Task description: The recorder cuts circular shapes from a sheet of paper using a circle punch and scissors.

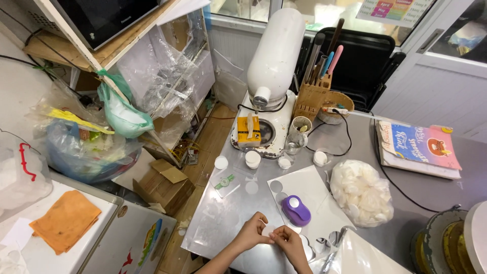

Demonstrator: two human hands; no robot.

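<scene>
1. A clear plastic bag (361,193) is seen on the right of the steel surface (223,218), filled with white round discs.
2. A wooden holder (310,99) at the far side is noted to carry upright tools with dark, blue and pink handles; a small woven basket (336,106) stands just beside it, its contents not resolvable.
3. A clear glass (293,142) and a pale cup (301,124) are placed near the base of the white stand mixer (276,56). Small white cups (252,159) are scattered between the mixer and a white sheet (307,190).
4. Round holes are observed cut in the near-left edge of the sheet; a purple punch (296,210) rests on it.
5. A small white disc (267,230) is recorded at the near edge of the surface, thin, flat and pale, partly covered by fingers.
6. The disc is pinched between both hands: the left hand (251,234) grips its left edge, the right hand (290,243) its right edge, fingers curled in, fingertips close together.
</scene>
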